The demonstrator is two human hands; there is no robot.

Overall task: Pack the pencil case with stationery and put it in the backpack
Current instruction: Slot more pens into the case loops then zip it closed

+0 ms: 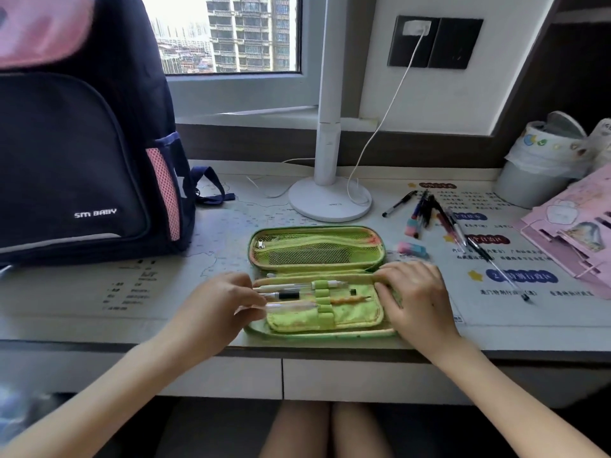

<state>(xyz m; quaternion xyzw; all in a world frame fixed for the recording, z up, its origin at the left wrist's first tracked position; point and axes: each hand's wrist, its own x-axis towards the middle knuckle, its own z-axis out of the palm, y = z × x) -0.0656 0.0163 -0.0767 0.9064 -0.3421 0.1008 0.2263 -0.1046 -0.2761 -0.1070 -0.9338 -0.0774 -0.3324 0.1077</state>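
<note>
A green pencil case (317, 249) lies open at the desk's front edge, mesh lid side away from me. Its near half holds three pens and an orange pencil (350, 299) under elastic loops. My left hand (218, 305) pinches the end of the lowest clear pen (291, 306) at the case's left end. My right hand (416, 299) presses flat on the case's right end. Several loose pens (429, 209) and a pink-blue eraser (411, 248) lie on the desk to the right. A navy and pink backpack (82, 143) stands upright at the left.
A white desk lamp (329, 200) stands just behind the case, with a white cable (390, 110) running to a wall socket. At the right are a grey bin with a white liner (535, 166) and a pink cardboard piece (568, 233). A printed mat (496, 292) covers the desk.
</note>
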